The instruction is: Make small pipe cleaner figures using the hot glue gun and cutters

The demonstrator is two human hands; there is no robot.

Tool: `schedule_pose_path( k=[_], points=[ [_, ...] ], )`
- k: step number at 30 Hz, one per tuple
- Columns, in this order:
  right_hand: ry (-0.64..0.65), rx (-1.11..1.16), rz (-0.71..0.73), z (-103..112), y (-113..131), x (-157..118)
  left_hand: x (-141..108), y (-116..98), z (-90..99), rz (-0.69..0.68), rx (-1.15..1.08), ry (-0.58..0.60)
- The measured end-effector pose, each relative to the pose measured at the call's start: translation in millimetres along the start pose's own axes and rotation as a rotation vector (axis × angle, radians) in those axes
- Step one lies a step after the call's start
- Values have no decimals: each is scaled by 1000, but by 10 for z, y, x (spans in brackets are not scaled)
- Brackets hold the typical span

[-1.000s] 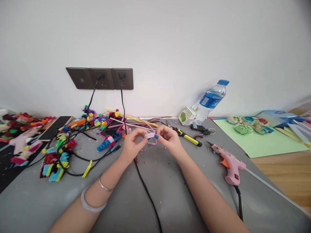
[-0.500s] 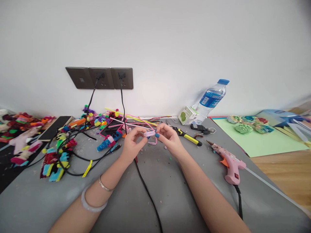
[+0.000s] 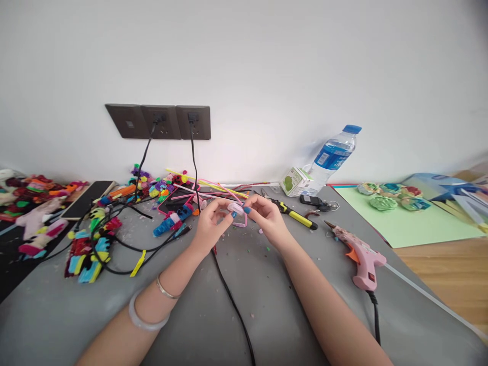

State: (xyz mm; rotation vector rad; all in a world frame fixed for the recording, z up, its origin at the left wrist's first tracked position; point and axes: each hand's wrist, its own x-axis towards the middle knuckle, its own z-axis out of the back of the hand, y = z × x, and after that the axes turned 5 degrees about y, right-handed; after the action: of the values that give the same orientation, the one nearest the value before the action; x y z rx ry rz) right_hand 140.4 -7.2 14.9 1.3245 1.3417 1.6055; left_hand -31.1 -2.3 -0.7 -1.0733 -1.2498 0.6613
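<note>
While the left hand pinches a pink piece, probably a pipe cleaner, the right hand grips it too.

We see fuzzy pink pipe cleaner, soft nap, pinched betw. both hands, desk w/ matt grey cover, slightly creased, glue gun in smooth pink plastic, bottle clear glossy plastic, matt green paper sheet, wood floor.

A pink glue gun (corded) lies near 1 water bottle.
</note>
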Motion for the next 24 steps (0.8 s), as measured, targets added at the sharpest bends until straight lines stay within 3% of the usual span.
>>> schedule_pose_path(
  k=[24],
  points=[
    [66,6,-63,5,14,15,11,4,7,24,-48,9]
  ],
)
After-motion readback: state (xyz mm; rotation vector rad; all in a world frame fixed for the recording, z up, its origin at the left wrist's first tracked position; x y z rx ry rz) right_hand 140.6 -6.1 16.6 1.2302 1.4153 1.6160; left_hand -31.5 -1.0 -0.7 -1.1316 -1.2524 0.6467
